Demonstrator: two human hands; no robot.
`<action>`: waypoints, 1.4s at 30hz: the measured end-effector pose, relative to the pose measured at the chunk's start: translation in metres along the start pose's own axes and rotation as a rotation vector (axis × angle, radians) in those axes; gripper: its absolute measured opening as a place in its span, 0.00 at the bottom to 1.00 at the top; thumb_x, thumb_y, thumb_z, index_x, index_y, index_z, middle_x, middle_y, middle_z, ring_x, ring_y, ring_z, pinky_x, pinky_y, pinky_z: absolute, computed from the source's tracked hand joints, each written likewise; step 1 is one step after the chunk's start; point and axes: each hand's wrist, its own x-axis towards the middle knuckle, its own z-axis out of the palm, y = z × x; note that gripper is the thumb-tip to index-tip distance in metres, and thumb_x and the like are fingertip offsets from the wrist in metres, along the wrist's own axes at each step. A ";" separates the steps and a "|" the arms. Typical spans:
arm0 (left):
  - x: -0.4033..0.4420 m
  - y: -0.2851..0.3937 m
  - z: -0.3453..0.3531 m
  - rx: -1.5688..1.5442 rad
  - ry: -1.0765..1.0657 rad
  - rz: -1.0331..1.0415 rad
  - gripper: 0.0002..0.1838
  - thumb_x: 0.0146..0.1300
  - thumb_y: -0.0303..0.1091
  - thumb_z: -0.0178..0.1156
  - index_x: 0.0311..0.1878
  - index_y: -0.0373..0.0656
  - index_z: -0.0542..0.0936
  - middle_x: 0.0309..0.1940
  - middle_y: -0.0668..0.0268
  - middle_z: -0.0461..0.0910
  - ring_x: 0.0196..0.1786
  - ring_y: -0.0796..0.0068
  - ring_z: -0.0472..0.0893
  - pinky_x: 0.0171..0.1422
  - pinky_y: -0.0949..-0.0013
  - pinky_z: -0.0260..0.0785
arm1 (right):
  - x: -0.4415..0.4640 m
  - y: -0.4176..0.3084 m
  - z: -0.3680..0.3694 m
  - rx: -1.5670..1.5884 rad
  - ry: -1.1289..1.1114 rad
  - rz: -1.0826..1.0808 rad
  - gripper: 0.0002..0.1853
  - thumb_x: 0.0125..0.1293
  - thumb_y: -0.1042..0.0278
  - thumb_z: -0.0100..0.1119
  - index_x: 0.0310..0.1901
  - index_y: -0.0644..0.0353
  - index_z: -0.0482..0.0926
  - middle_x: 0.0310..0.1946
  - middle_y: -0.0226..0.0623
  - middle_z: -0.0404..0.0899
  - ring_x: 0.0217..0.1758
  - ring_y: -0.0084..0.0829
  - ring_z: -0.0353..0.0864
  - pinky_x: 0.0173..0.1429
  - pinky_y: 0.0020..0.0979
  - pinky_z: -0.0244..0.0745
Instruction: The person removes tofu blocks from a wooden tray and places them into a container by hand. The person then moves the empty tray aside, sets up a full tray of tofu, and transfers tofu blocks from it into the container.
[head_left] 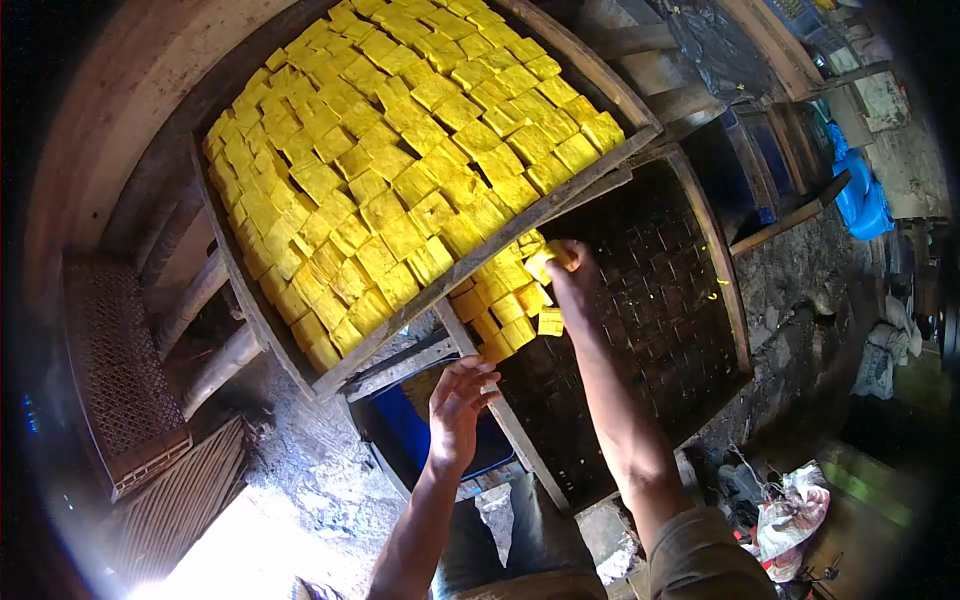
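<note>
My right hand [574,268] is closed around a yellow tofu block [541,264], over the left part of a dark woven tray [640,290] with a wooden frame. Under and beside that hand, several yellow tofu blocks [497,291] lie packed in rows on the tray, and a single block [550,321] sits at their right edge. My left hand [462,400] hovers by the tray's left frame bar, just below the lowest blocks. Its fingers are loosely bent and apart, with nothing visible in them.
A tilted wooden-framed tray [480,238] full of yellow blocks overlaps the woven tray's upper left. A blue container [400,425] is below it. Another woven rack [125,360] stands at left. A blue plastic bag [862,195] and sacks [793,515] are at right.
</note>
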 end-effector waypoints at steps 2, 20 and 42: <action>0.002 -0.005 -0.005 -0.013 0.007 0.005 0.25 0.63 0.46 0.58 0.60 0.44 0.71 0.54 0.64 0.77 0.58 0.65 0.76 0.59 0.60 0.69 | 0.015 -0.011 -0.002 0.023 -0.119 0.055 0.16 0.57 0.67 0.55 0.46 0.64 0.77 0.36 0.30 0.78 0.40 0.21 0.77 0.45 0.25 0.72; 0.069 -0.025 0.015 -0.382 -0.007 0.007 0.34 0.62 0.56 0.55 0.68 0.50 0.65 0.64 0.62 0.67 0.69 0.59 0.65 0.71 0.50 0.56 | 0.020 -0.008 -0.011 0.244 -0.204 0.201 0.24 0.50 0.74 0.55 0.53 0.59 0.70 0.47 0.36 0.75 0.48 0.30 0.79 0.52 0.34 0.78; -0.012 -0.034 -0.033 -0.942 -0.164 -0.229 0.24 0.51 0.34 0.62 0.55 0.45 0.76 0.55 0.57 0.76 0.63 0.48 0.70 0.52 0.50 0.74 | -0.071 0.000 -0.014 -0.730 -0.063 -0.226 0.23 0.59 0.71 0.66 0.56 0.61 0.74 0.41 0.42 0.79 0.36 0.32 0.84 0.42 0.31 0.80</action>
